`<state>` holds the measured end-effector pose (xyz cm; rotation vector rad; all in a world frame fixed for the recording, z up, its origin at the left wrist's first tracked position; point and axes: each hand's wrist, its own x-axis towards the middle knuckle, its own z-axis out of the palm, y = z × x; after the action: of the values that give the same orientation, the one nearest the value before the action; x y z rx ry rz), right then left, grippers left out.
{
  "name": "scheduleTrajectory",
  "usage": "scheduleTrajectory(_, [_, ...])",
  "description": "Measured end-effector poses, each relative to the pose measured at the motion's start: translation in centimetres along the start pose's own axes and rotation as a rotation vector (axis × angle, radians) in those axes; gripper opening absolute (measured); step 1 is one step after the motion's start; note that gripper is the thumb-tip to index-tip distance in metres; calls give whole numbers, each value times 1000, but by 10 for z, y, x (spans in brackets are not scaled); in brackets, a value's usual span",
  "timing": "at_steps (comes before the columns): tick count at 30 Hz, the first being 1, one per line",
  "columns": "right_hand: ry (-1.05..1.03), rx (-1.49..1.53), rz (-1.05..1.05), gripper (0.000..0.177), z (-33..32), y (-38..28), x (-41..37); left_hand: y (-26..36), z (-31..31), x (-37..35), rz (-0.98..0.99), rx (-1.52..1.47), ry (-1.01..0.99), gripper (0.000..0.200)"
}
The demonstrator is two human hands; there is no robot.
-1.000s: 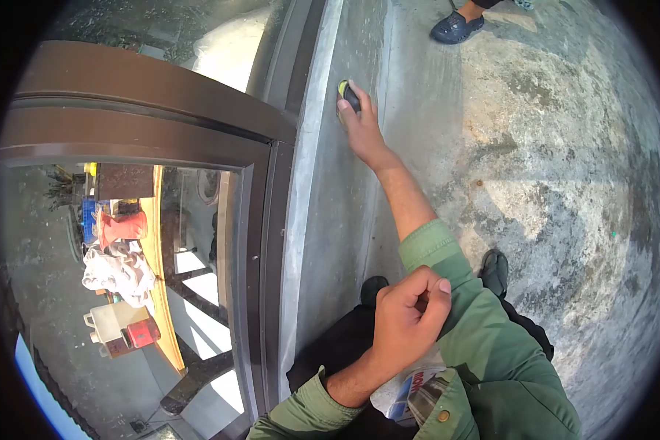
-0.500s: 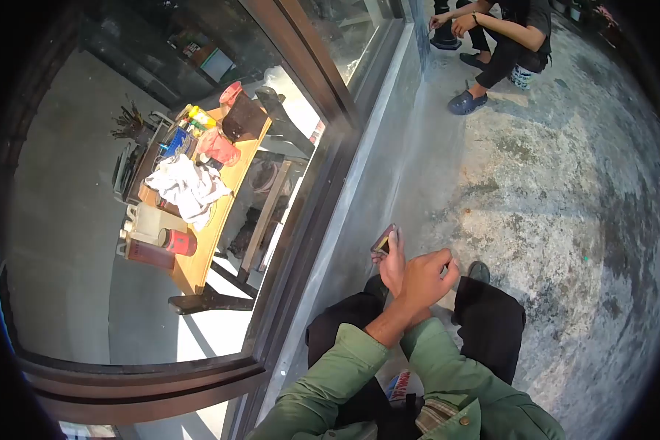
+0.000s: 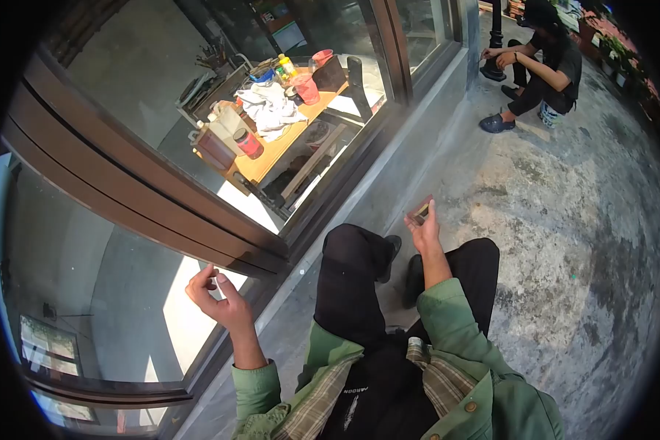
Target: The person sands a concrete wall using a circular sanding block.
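Observation:
My left hand (image 3: 221, 297) is raised at the lower edge of the brown window frame (image 3: 176, 209). Its fingers are loosely curled, with a gap between thumb and forefinger and nothing seen in them. Over my right knee, my right hand (image 3: 425, 235) grips a small flat reddish-brown pad (image 3: 419, 210) with a yellowish band, like a sanding pad. The pad is held by its edge between thumb and fingers, above the grey concrete ledge by the wall.
Behind the glass stands a wooden table (image 3: 260, 165) with jugs, a red-labelled jar (image 3: 248, 144), a white cloth (image 3: 270, 108) and red cups. Another person (image 3: 543, 70) sits on a bucket (image 3: 549, 115) at the far right. Rough stained concrete (image 3: 557, 220) covers the ground.
My left hand has uncrossed from over my right arm and swung left to the window frame. My right hand has moved right and slightly up with the pad. The view has shifted left.

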<state>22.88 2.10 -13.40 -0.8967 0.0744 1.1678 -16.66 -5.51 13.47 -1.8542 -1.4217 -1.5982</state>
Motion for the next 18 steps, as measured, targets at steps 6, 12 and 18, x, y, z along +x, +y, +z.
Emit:
scheduleTrajectory(6, [-154,70,-40,56,40,34,22,-78,-91,86,443,651,338,54])
scheduleTrajectory(12, [-66,-5,-65,59,30,43,45,-131,-72,92,424,882,212,69])
scheduleTrajectory(18, [-21,-21,-51,61,40,73,41,-142,-72,92,398,938,210,76])
